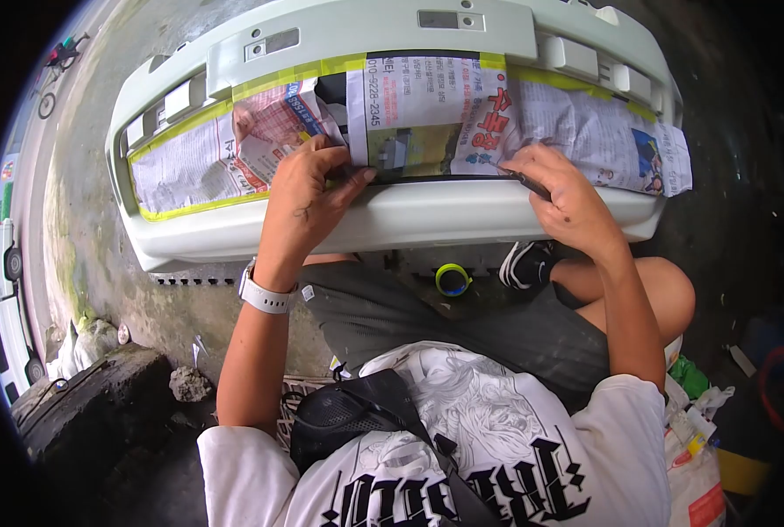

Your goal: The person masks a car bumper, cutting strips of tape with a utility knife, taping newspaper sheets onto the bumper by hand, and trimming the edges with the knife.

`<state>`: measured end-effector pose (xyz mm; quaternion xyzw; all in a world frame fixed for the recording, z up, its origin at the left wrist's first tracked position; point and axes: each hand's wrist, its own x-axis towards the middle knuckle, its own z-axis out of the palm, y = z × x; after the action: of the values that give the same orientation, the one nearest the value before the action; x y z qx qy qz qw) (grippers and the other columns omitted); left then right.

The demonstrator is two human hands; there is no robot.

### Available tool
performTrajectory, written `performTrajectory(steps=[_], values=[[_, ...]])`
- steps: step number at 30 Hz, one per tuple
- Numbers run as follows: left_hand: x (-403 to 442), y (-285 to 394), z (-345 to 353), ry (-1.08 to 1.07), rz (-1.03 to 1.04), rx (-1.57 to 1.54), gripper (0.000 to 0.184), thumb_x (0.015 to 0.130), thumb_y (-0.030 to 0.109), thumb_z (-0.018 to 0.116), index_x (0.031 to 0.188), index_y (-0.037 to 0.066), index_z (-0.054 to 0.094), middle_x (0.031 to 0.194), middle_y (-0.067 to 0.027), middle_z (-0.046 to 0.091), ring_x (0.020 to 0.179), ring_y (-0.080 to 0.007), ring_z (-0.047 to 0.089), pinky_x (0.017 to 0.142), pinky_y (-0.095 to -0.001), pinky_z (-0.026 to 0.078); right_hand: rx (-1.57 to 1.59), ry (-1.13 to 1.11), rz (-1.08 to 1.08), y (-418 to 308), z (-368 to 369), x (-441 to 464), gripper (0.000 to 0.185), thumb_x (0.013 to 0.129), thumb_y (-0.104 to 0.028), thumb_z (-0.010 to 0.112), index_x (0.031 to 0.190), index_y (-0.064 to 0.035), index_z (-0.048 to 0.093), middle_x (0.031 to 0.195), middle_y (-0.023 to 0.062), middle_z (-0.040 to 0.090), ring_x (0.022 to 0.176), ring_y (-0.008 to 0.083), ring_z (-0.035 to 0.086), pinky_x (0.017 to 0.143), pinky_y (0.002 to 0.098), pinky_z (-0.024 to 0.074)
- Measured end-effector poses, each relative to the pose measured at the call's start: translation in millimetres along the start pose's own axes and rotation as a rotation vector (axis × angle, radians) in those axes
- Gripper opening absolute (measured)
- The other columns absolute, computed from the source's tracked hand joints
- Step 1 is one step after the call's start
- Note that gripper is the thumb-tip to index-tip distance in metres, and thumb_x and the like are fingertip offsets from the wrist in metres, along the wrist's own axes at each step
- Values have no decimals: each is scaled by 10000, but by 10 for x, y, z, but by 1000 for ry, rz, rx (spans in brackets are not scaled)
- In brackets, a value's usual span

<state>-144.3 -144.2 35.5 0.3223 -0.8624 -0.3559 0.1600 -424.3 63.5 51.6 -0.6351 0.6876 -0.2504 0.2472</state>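
A white car bumper (pixel 392 215) lies across the person's front, its middle band covered with newspaper (pixel 576 123) edged by yellow-green masking tape (pixel 190 207). My left hand (pixel 311 189) rests on the newspaper left of centre, fingers bent and thumb pointing right along the lower paper edge; what its fingers pinch, if anything, is hidden. My right hand (pixel 561 193) is closed on a thin dark tool (pixel 529 183), its tip at the newspaper's lower edge right of centre. Between the hands, the lower edge of the paper meets a dark strip.
A roll of yellow-green tape (pixel 453 280) lies on the ground between bumper and legs. A black bag (pixel 357 417) hangs at the waist. Plastic bags (pixel 690 439) are at lower right, a stone block (pixel 93 395) at lower left, and parked vehicles (pixel 10 299) and a bicycle (pixel 48 104) farther left.
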Motion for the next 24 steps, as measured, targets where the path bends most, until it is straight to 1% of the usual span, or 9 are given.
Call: performTrajectory(steps=[5, 8, 10, 17, 19, 20, 22, 23, 24], values=[[-24, -62, 67, 80, 89, 78, 209, 815, 115, 845, 979, 11, 767, 807, -113, 616, 738, -257, 606, 697, -377, 474, -7, 5, -3, -6, -6, -6, 465, 805, 88, 549, 1245, 19, 680, 1171, 159, 639, 1147, 365, 598, 1065, 411, 458], [-23, -31, 12, 53, -41, 62, 236, 822, 109, 856, 1020, 12, 770, 785, -87, 594, 726, -219, 585, 697, -345, 470, -15, 13, -9, 21, 16, -15, 458, 806, 86, 548, 1240, 22, 680, 1178, 165, 647, 1148, 369, 597, 1064, 414, 460], [-35, -86, 45, 136, -31, -169, 248, 843, 101, 862, 1042, -3, 756, 768, -46, 556, 711, -166, 536, 678, -317, 449, -28, 1, 1, 29, 11, -16, 457, 805, 83, 549, 1239, 25, 680, 1180, 165, 654, 1151, 367, 595, 1065, 416, 462], [-29, -111, 20, 122, -45, -489, 236, 892, 139, 853, 1018, -26, 740, 777, -15, 540, 711, -122, 484, 647, -304, 418, -44, -3, -22, 56, 18, 4, 437, 805, 77, 547, 1219, 30, 682, 1175, 160, 654, 1136, 362, 594, 1056, 421, 465], [-14, -52, -66, -74, -191, -298, 245, 919, 192, 836, 985, -29, 753, 793, -70, 597, 710, -184, 558, 678, -328, 458, -49, 19, -41, 72, 34, -5, 424, 808, 72, 545, 1208, 30, 680, 1164, 160, 654, 1121, 363, 593, 1042, 422, 469], [-4, -38, -69, -72, -190, -297, 245, 919, 192, 836, 985, -29, 753, 793, -70, 597, 710, -184, 558, 678, -328, 458, -50, 19, -43, 77, 37, -7, 424, 808, 72, 545, 1208, 30, 680, 1164, 160, 654, 1121, 363, 593, 1042, 422, 469], [19, -5, -59, -75, -3, -25, 246, 926, 212, 809, 954, -30, 767, 813, -144, 655, 751, -319, 650, 719, -392, 506, -43, 8, -48, 90, 28, -2, 419, 811, 71, 545, 1205, 27, 680, 1155, 159, 657, 1114, 362, 592, 1037, 417, 470], [9, -6, -51, -73, 0, -25, 246, 926, 212, 809, 954, -30, 767, 813, -144, 655, 751, -319, 650, 719, -392, 506, -45, 10, -50, 91, 28, 1, 419, 811, 71, 545, 1205, 27, 680, 1155, 159, 657, 1114, 362, 592, 1037, 417, 470], [-3, -22, -26, -45, 67, 29, 240, 914, 209, 805, 957, -25, 773, 847, -175, 675, 795, -372, 663, 742, -428, 519, -45, 16, -58, 91, 29, 2, 415, 813, 70, 545, 1203, 27, 681, 1153, 159, 658, 1114, 361, 592, 1038, 413, 470]])
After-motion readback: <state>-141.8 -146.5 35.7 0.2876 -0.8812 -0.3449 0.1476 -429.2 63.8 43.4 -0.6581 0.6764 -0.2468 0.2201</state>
